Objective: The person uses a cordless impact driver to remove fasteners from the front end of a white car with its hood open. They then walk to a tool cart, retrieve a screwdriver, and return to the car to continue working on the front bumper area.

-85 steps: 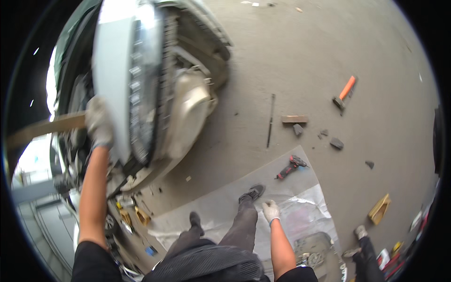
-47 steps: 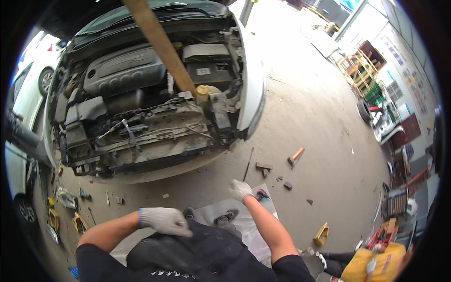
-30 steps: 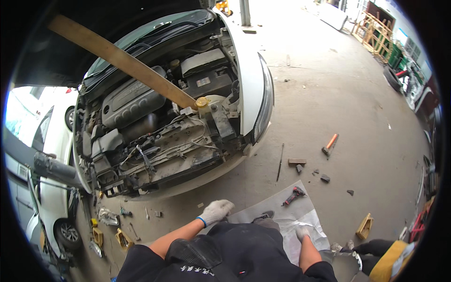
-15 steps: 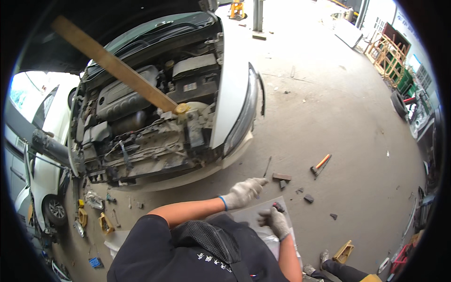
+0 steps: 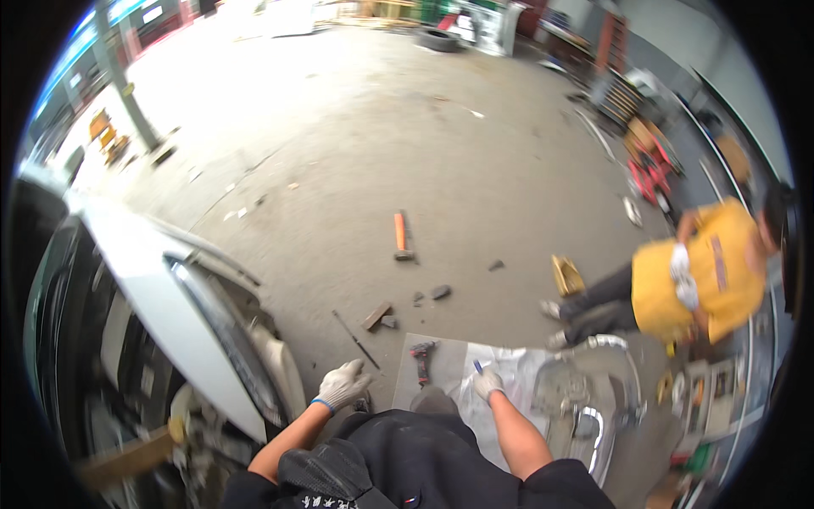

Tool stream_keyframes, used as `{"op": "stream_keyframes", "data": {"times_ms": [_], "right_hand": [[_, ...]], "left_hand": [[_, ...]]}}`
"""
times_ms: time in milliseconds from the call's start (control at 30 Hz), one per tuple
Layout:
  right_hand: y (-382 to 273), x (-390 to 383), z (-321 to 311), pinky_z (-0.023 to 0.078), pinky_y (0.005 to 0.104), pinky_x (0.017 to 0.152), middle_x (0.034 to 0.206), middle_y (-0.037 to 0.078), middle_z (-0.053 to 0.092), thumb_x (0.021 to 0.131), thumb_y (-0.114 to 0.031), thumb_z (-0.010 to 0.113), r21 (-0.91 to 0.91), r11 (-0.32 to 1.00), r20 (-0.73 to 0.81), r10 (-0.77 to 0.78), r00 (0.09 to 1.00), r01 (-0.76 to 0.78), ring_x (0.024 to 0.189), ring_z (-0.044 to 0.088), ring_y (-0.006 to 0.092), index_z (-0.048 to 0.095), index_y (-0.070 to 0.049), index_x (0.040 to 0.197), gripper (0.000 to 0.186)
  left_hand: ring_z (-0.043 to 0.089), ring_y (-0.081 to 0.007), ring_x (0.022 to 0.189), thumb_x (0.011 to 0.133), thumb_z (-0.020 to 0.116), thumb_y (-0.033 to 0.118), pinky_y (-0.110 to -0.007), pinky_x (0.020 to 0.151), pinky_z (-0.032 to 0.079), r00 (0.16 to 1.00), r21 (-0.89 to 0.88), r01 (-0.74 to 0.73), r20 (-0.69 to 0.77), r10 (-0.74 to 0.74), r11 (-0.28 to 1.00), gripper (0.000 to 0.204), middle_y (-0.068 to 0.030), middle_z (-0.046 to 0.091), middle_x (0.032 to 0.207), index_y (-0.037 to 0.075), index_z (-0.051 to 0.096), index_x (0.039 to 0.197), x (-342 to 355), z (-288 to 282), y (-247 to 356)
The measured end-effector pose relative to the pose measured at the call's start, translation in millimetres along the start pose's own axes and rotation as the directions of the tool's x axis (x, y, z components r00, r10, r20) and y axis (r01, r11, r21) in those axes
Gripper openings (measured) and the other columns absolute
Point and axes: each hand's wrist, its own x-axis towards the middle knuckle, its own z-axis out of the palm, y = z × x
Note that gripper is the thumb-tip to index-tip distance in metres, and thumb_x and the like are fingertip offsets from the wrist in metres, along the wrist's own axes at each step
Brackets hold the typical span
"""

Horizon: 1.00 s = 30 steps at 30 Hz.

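My left hand (image 5: 342, 386), in a pale work glove with a blue cuff edge, is just below the near end of a thin dark rod (image 5: 355, 338) on the floor. Its fingers look apart, and I see nothing in them. Gloved too, my right hand (image 5: 488, 383) is closed around a slim blue thing (image 5: 477, 366), too small to name, above the wrapped plastic sheet (image 5: 452, 351). A black and red power drill (image 5: 421, 361) lies on that sheet, between the two hands. Past the rod are a brown block (image 5: 377, 316) and a small dark block (image 5: 389, 321).
At left stands the car (image 5: 144, 271) with its engine bay exposed. An orange-handled hammer (image 5: 400, 236) lies ahead on the floor. A large moulded part (image 5: 585, 386) is right of my right hand. Beyond it stands a person in a yellow top (image 5: 699, 276), near a yellow stand (image 5: 566, 276).
My view has swung right, away from the car. My right hand has moved off the drill, and the blue thing now shows in it. My left hand has drawn back from the rod.
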Motion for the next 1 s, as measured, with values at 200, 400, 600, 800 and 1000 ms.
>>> {"op": "stream_keyframes", "data": {"times_ms": [200, 400, 600, 800, 1000], "right_hand": [[248, -146, 152, 0.054, 0.0454, 0.088, 0.115, 0.014, 0.071, 0.09, -0.036, 0.054, -0.057, 0.819, 0.239, 0.567, 0.788, -0.571, 0.105, 0.068, 0.0309, 0.072, -0.009, 0.11, 0.039], [162, -205, 187, 0.051, 0.0433, 0.096, 0.128, 0.021, 0.063, 0.087, -0.038, 0.062, -0.154, 0.863, 0.553, 0.479, 0.682, -0.481, 0.119, 0.061, 0.0343, 0.063, -0.004, 0.126, 0.052], [111, -50, 164, 0.049, 0.0452, 0.098, 0.125, 0.023, 0.064, 0.092, -0.039, 0.059, 0.222, 0.762, 0.537, 0.425, 0.729, -0.608, 0.116, 0.062, 0.0369, 0.062, 0.001, 0.124, 0.051], [201, 171, 60, 0.052, 0.0472, 0.093, 0.115, 0.027, 0.067, 0.086, -0.038, 0.065, -0.01, 0.971, 0.372, 0.225, 0.9, -0.238, 0.107, 0.065, 0.0402, 0.071, -0.001, 0.107, 0.043], [178, 386, -218, 0.052, 0.0479, 0.087, 0.101, 0.028, 0.069, 0.082, -0.029, 0.059, 0.293, 0.878, 0.008, 0.394, 0.919, -0.379, 0.1, 0.067, 0.0411, 0.07, -0.001, 0.104, 0.037]], "left_hand": [[0.066, -0.0413, 0.097, 0.089, 0.053, 0.044, -0.05, 0.086, 0.052, 0.949, 0.218, -0.029, 0.312, -0.041, 0.976, 0.042, -0.0231, 0.069, 0.103, 0.008, 0.069, 0.106, 49, 22, -99], [0.065, -0.0405, 0.1, 0.089, 0.052, 0.048, -0.048, 0.089, 0.05, 0.831, 0.419, -0.127, 0.54, -0.135, 0.899, 0.046, -0.0223, 0.069, 0.105, 0.009, 0.07, 0.106, 83, 32, -199], [0.069, -0.0327, 0.085, 0.082, 0.059, 0.047, -0.045, 0.078, 0.052, 0.679, 0.569, 0.054, 0.582, -0.448, 0.821, 0.045, -0.015, 0.072, 0.087, 0.008, 0.074, 0.096, 168, 23, -195], [0.067, -0.0358, 0.101, 0.085, 0.053, 0.042, -0.043, 0.089, 0.052, 0.819, 0.378, 0.306, 0.363, -0.444, 0.874, 0.046, -0.0179, 0.072, 0.102, 0.006, 0.073, 0.104, 332, 32, -25], [0.071, -0.0204, 0.079, 0.089, 0.058, 0.033, -0.034, 0.075, 0.056, 0.955, -0.011, 0.221, 0.207, -0.214, 0.975, 0.038, -0.0107, 0.073, 0.092, 0.003, 0.07, 0.11, 456, 36, 195]]}}
